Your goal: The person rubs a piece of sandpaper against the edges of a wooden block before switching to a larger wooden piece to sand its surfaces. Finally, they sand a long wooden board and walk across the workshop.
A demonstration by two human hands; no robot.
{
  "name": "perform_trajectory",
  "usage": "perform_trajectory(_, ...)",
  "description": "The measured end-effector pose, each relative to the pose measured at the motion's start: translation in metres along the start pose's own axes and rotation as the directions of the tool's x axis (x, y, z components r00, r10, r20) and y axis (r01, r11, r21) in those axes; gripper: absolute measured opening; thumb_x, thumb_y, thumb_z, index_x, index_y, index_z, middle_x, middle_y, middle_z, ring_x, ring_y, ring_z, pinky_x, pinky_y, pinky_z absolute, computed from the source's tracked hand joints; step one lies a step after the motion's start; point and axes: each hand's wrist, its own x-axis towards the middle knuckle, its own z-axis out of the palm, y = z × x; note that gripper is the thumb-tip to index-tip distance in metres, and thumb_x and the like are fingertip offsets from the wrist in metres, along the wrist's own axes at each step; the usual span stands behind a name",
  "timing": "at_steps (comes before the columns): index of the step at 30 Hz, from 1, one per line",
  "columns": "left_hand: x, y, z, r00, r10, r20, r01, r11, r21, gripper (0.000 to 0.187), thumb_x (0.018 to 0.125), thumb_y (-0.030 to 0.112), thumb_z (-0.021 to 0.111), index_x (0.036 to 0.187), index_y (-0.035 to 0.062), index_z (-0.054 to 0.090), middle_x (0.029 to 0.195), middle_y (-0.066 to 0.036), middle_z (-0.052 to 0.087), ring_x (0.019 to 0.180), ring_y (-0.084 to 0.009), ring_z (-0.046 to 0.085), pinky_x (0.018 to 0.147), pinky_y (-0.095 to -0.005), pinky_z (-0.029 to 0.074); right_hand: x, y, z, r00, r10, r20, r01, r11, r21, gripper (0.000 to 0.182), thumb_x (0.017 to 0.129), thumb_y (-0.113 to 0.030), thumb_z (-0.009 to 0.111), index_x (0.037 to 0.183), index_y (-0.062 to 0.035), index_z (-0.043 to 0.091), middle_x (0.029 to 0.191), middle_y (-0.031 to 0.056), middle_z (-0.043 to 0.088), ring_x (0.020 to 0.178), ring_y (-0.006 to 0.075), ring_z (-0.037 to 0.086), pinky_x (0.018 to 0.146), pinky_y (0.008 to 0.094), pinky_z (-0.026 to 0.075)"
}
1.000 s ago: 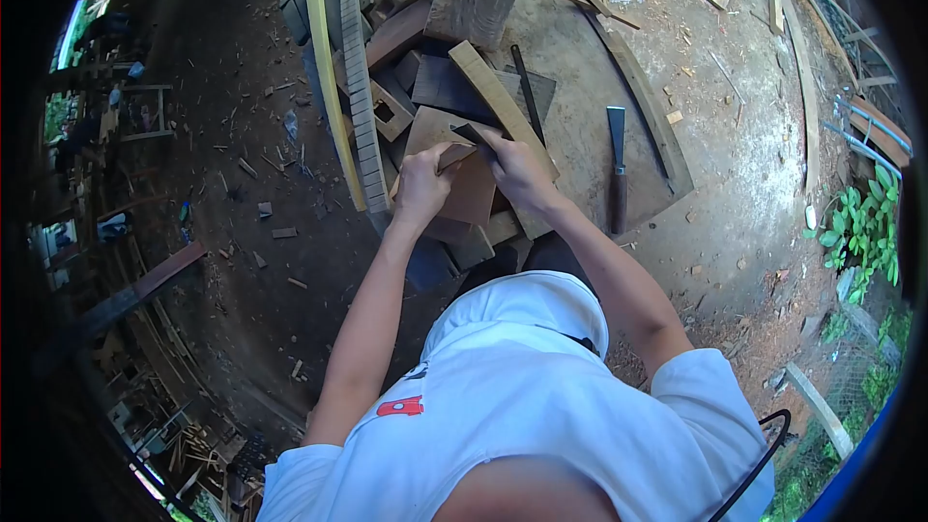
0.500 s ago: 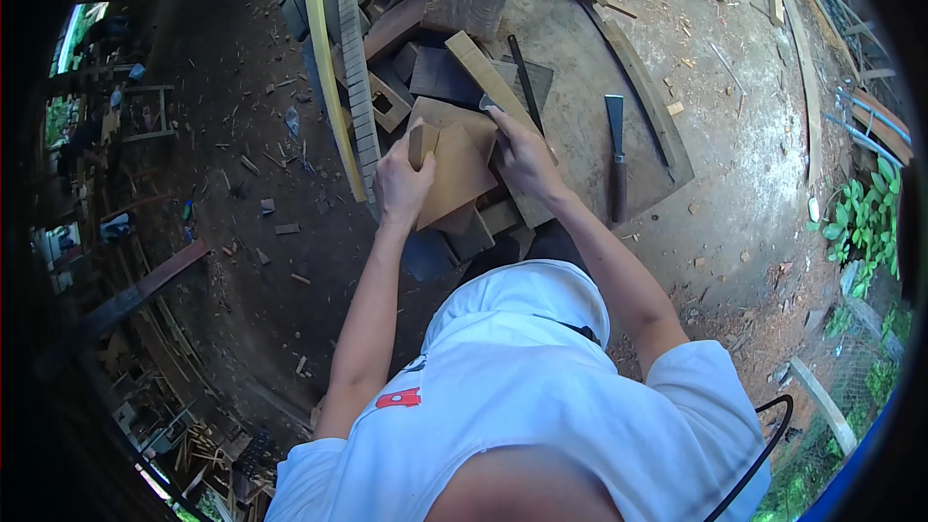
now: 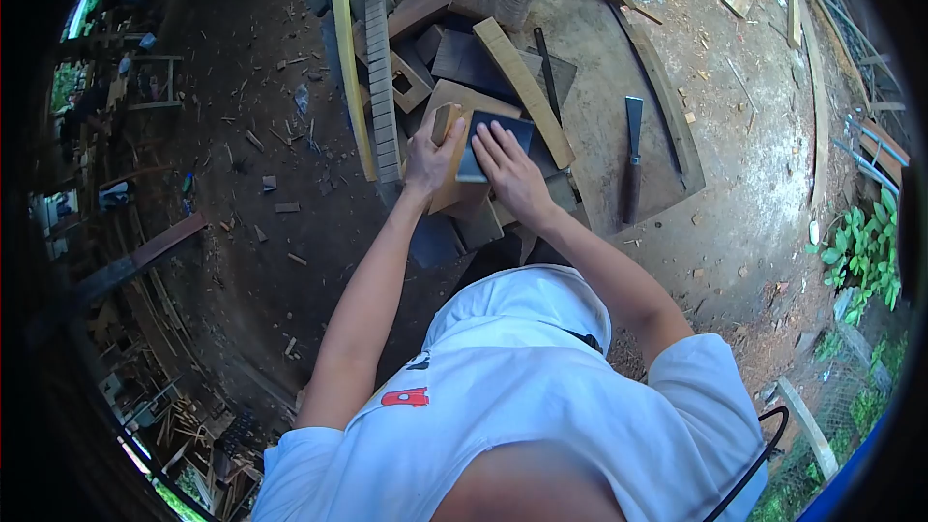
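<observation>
My left hand (image 3: 426, 164) is wrapped around a small wooden block (image 3: 446, 124), held upright with its end grain facing up. Just right of it, a dark, square sheet (image 3: 471, 170), looking like sandpaper, lies with a pale strip along its near edge. My right hand (image 3: 512, 169) rests on that sheet, fingers stretched out flat. Light brown flat wood (image 3: 450, 195) shows beneath the sheet and the left hand. Around both hands is a heap of wood offcuts, with a long wooden bar (image 3: 522, 89) slanting just beyond the right hand.
A chisel (image 3: 632, 159) with a dark handle lies on the board at right, near a curved wooden strip (image 3: 663, 97). A dark metal bar (image 3: 548, 72) lies beyond the long wooden bar. A yellow strip (image 3: 347, 63) and a notched strip (image 3: 379, 63) stand left.
My right hand has gone from a bent grip at the pile's right side to lying flat on the dark sheet, now in sight. The left hand keeps the block. The view has shifted slightly.
</observation>
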Motion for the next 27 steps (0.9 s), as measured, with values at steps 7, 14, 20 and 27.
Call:
perform_trajectory(7,0.006,-0.013,-0.001,1.0,0.003,0.01,-0.003,0.999,-0.033,0.044,0.093,0.039,0.059,0.12,0.0032,0.059,0.102,-0.018,0.069,0.098,-0.0322,0.066,0.084,-0.0382,0.049,-0.006,-0.017,-0.005,1.0,0.017,-0.002,-0.017,0.999,0.035,0.05,0.084,-0.01,0.05,0.132,0.004,0.049,0.142,0.0186,0.046,0.136,0.0302,0.039,0.114,0.0411,0.032)
perform_trajectory(14,0.007,-0.01,-0.002,1.0,0.002,0.022,-0.001,0.999,-0.046,0.045,0.093,0.039,0.06,0.119,0.0025,0.058,0.102,-0.019,0.068,0.1,-0.0348,0.065,0.085,-0.0394,0.049,0.001,0.0,-0.005,0.996,-0.076,0.042,0.074,0.996,0.052,0.05,0.085,-0.011,0.048,0.132,0.0037,0.049,0.142,0.0182,0.046,0.136,0.0284,0.041,0.114,0.0401,0.032)
perform_trajectory(20,0.009,-0.016,0.001,0.998,0.063,-0.029,-0.064,0.997,-0.035,0.043,0.093,0.038,0.06,0.116,0.0018,0.06,0.099,-0.018,0.069,0.094,-0.0312,0.068,0.082,-0.0377,0.05,-0.017,-0.05,-0.003,0.995,-0.066,0.07,0.059,0.993,0.102,0.05,0.084,-0.01,0.05,0.131,0.0071,0.049,0.142,0.0208,0.045,0.135,0.0309,0.041,0.114,0.04,0.032)
perform_trajectory(27,0.01,-0.009,-0.004,1.0,-0.007,0.011,0.008,0.999,-0.05,0.043,0.092,0.038,0.061,0.114,0.0016,0.061,0.095,-0.018,0.07,0.091,-0.0281,0.069,0.077,-0.0375,0.051,-0.034,-0.042,-0.015,0.935,-0.307,0.175,0.282,0.947,0.155,0.05,0.085,-0.011,0.052,0.133,0.0019,0.049,0.144,0.0155,0.045,0.137,0.0264,0.04,0.115,0.0391,0.031)
